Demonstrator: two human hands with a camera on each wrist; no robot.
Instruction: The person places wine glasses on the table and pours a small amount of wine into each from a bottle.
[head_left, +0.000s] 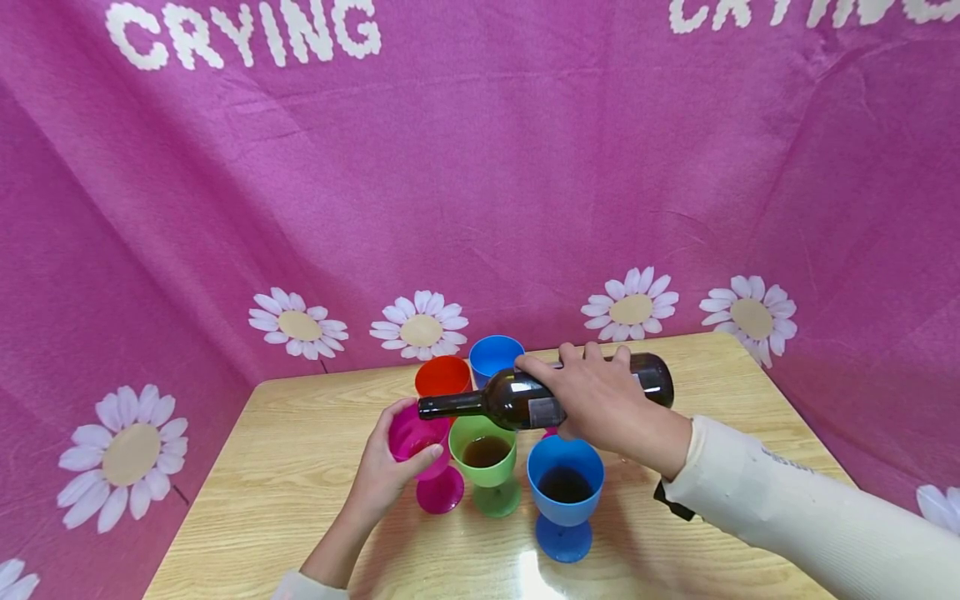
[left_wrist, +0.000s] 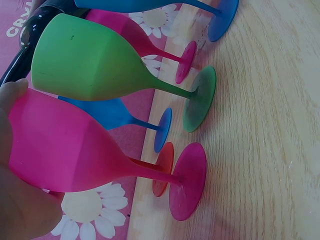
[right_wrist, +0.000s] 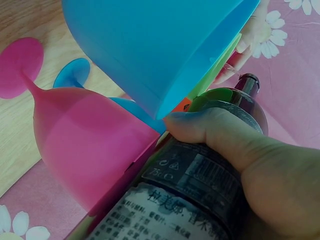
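Tabletop [head_left: 300, 442] below bottle [head_left: 517, 398] within right fingers [head_left: 537, 367]

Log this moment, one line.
left grip: holds pink goblet | right grip: holds bottle sideways, mouth at that goblet | green goblet, front blue goblet: dark liquid

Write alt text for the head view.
The right hand holds a dark bottle sideways over a pink cup that the left hand grips. A green cup and a blue cup, both holding dark liquid, stand on a wooden table.
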